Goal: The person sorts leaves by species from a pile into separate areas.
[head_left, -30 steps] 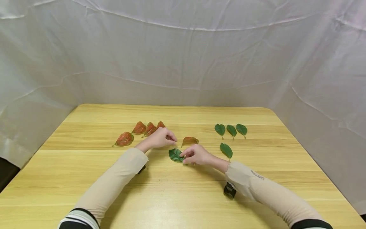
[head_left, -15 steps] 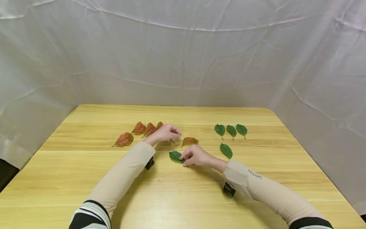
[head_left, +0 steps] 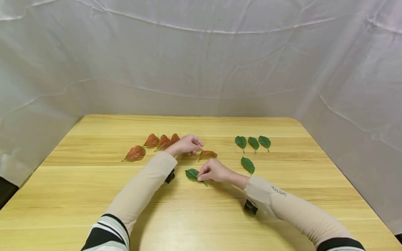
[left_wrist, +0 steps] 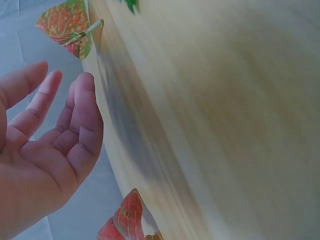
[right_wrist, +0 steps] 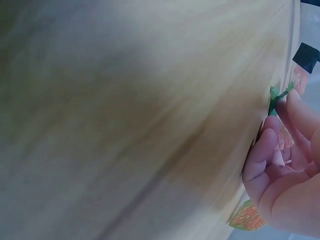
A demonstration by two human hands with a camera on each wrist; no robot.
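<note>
In the head view a green leaf (head_left: 191, 174) with toothed edges lies at the middle of the table. Thumb and index finger of my right hand (head_left: 216, 170) pinch it by its right side, and its stem sticks out below them. The right wrist view shows this green leaf (right_wrist: 273, 100) edge-on at the fingertips. My left hand (head_left: 187, 144) hovers just behind and left of a curled red-brown leaf (head_left: 208, 154). Its fingers are loosely bent with nothing between them, and that red leaf (left_wrist: 65, 27) appears beyond the fingertips in the left wrist view.
Several red leaves, among them a separate front one (head_left: 135, 153), lie to the left; the left hand overlaps part of the rearmost group. On the right are a row of three green leaves (head_left: 253, 143) and a single green leaf (head_left: 247, 165) before it. Pale cloth (head_left: 201, 69) encloses the wooden table (head_left: 182, 223).
My left hand has moved right and slightly back, towards the curled red-brown leaf. The right hand stays nearly in place, its fingers closing in on the green leaf, which has shifted slightly towards me.
</note>
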